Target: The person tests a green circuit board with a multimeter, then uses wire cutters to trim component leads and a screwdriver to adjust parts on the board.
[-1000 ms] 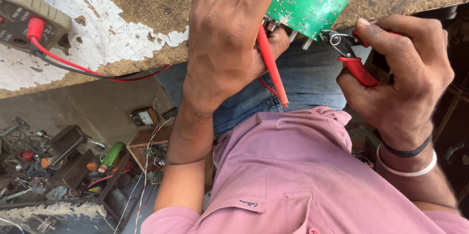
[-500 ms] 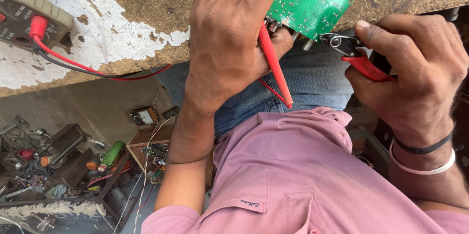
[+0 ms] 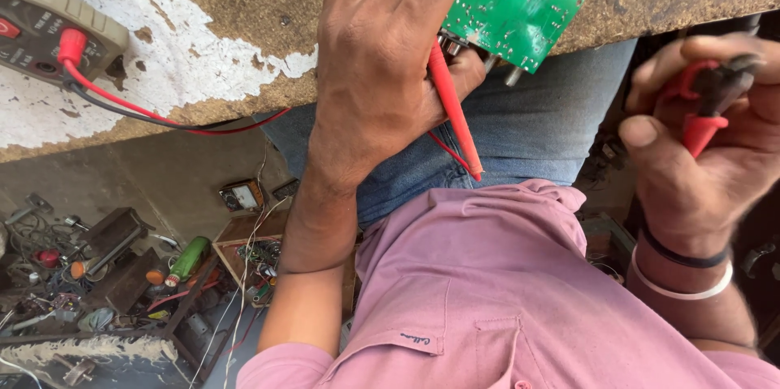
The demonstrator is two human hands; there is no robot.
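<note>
Nearest the camera was a pink shirt (image 3: 504, 291), with blue jeans (image 3: 520, 137) just past it. To the right, the right hand (image 3: 699, 145) was closed tight around a small pair of red-handled pliers (image 3: 707, 100), held in the air, well apart from the board. It wore a dark band and a white band at the wrist. In the middle, the left hand (image 3: 390, 72) was wrapped around a red test probe (image 3: 455, 117), and its fingers also pinched the green circuit board (image 3: 516, 11) at the edge of the desk (image 3: 227, 23). The probe's far end was hidden under the hand, so I could not tell if it touched the board. To do this well, I think the left hand should keep the board flat and steady on the desk, and the pliers should come in slowly from the right so they do not slip. Far left on the desk lay a grey meter (image 3: 49, 27) with a red plug and a red wire (image 3: 162, 121) leading from it. Down on the floor sat a heap of small parts (image 3: 106, 275).
</note>
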